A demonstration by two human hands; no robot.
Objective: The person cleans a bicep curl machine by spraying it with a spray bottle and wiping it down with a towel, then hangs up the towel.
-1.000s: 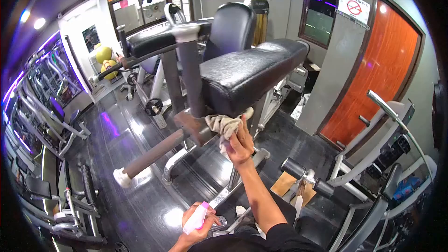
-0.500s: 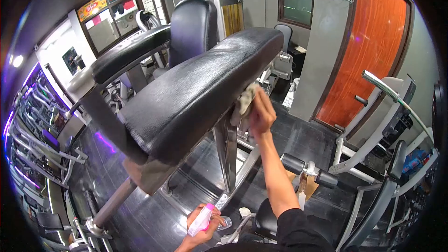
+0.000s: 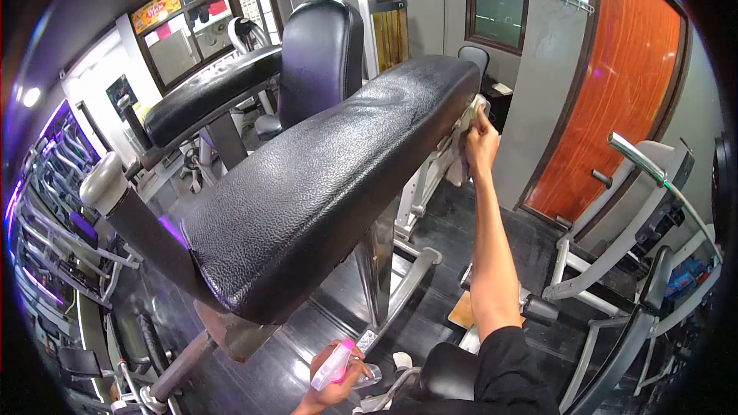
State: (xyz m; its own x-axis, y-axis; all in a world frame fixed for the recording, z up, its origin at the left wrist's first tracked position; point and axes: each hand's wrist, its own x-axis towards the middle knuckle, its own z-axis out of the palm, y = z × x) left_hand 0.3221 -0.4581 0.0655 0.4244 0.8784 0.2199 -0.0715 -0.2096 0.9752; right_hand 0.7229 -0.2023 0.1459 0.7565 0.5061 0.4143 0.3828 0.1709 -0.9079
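A long black padded cushion of a gym machine slants across the middle of the view. At the far end of its right side, my right hand presses a light-coloured cloth against the pad; the fingers are closed on the cloth, part of which hangs below the hand. Low in the view, my left hand is wrapped round a clear spray bottle with a pink and white spray head. The bottle is held away from the cushion, tipped on its side.
Behind the cushion stand a black backrest and a second arm pad. A metal frame supports the pad over the dark floor. More gym machines stand at right, near an orange wooden door.
My right hand has slid the cloth along the cushion's side, away from me towards its far end. The view has shifted slightly. My left hand still holds the spray bottle low down.
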